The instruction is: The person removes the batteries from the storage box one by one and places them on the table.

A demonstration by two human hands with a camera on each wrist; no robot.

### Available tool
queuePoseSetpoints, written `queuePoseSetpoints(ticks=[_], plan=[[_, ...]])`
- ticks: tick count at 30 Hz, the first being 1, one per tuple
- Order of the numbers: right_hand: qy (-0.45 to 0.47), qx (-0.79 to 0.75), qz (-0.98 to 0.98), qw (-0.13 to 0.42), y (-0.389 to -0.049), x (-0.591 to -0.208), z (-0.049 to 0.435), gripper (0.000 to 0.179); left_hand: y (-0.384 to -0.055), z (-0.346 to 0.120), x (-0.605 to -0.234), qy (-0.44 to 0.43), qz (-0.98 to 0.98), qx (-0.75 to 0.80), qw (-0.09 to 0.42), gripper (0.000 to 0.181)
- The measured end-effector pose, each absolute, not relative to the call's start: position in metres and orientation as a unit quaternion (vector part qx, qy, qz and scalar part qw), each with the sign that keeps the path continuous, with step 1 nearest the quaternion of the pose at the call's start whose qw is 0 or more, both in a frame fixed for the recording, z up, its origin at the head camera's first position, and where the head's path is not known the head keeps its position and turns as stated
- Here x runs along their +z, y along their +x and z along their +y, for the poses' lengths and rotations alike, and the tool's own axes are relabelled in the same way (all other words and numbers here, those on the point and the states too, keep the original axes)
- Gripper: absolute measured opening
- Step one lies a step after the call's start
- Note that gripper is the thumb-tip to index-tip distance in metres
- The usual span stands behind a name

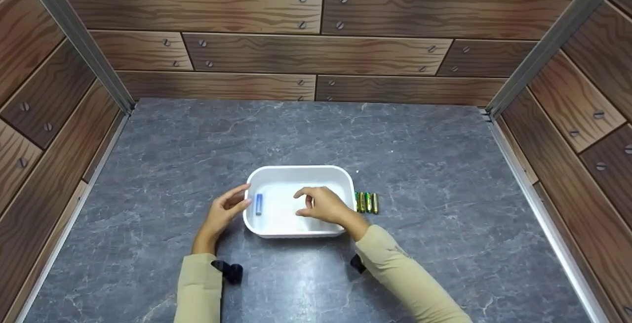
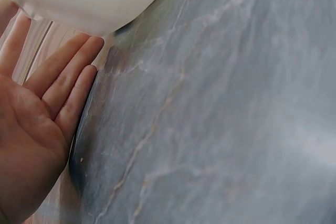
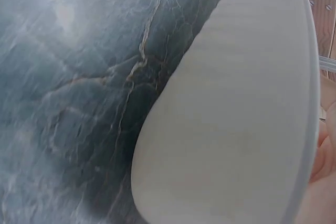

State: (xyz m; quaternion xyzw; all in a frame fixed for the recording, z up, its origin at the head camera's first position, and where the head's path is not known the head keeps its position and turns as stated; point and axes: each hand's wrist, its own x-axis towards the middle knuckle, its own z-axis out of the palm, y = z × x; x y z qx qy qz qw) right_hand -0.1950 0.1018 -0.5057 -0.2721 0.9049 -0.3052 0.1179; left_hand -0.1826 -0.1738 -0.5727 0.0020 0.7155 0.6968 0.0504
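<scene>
A white plastic tub (image 1: 299,233) stands on the table with a small blue cylinder (image 1: 258,204), shaped like a battery, upright in the picture near its left end. At the tub's left rim is my left hand (image 1: 220,214); its fingers are straight and the tips meet the tub's outer wall in the left wrist view, where the palm (image 2: 31,129) shows. My right hand (image 1: 326,207) hovers over the tub's right half, thumb and index finger bent but apart, with nothing seen between them. The tub's wall (image 3: 226,119) hides most of that hand in the right wrist view.
Several green and gold batteries (image 1: 368,203) lie side by side against the tub's right side, partly hidden by it. The grey marbled table (image 1: 197,135) is bordered by wood-patterned walls (image 1: 276,56) and metal posts (image 1: 553,41).
</scene>
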Motion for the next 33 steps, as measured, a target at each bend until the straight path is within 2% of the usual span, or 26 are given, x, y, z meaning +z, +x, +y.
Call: queuePoseSetpoints(ticks=[18,33], plan=[[-0.255,-0.294,0.912,0.13,-0.199,-0.517,0.065,0.036,-0.182,-0.174,-0.574,-0.003,0.71,0.703,0.036,0.044],[-0.22,-0.29,0.921,0.137,-0.199,-0.527,0.032,0.038,-0.183,-0.174,-0.575,0.005,0.712,0.7,0.055,0.044]])
